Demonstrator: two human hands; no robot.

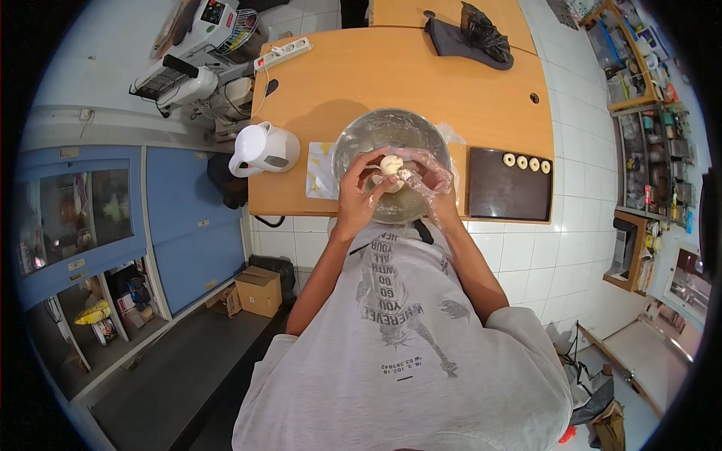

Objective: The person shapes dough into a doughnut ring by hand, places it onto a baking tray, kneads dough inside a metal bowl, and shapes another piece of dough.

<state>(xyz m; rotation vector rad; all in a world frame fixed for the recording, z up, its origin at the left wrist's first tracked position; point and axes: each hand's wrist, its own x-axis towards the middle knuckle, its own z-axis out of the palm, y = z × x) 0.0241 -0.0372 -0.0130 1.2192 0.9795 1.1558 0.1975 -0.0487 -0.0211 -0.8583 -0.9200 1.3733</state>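
Note:
Above a steel mixing bowl (353,131), a small pale dough ball (391,164) is pinched between my two hands. My left hand (359,189) has its thumb and fingers curled round the ball's left side. Dough and flour coat the fingers of my right hand (435,180), which are bent in against the ball from the right. More pale dough shows below the ball, partly hidden by my fingers. On a dark baking tray (508,188) to the right, several small dough rings (522,161) lie in a row near the far edge.
A white electric kettle (267,149) stands left of the bowl, beside a yellow-marked sheet (322,171). A power strip (284,54) lies at the table's far left. Dark cloth (455,46) and a black plastic bag (485,34) rest at the far right of the wooden table (361,68).

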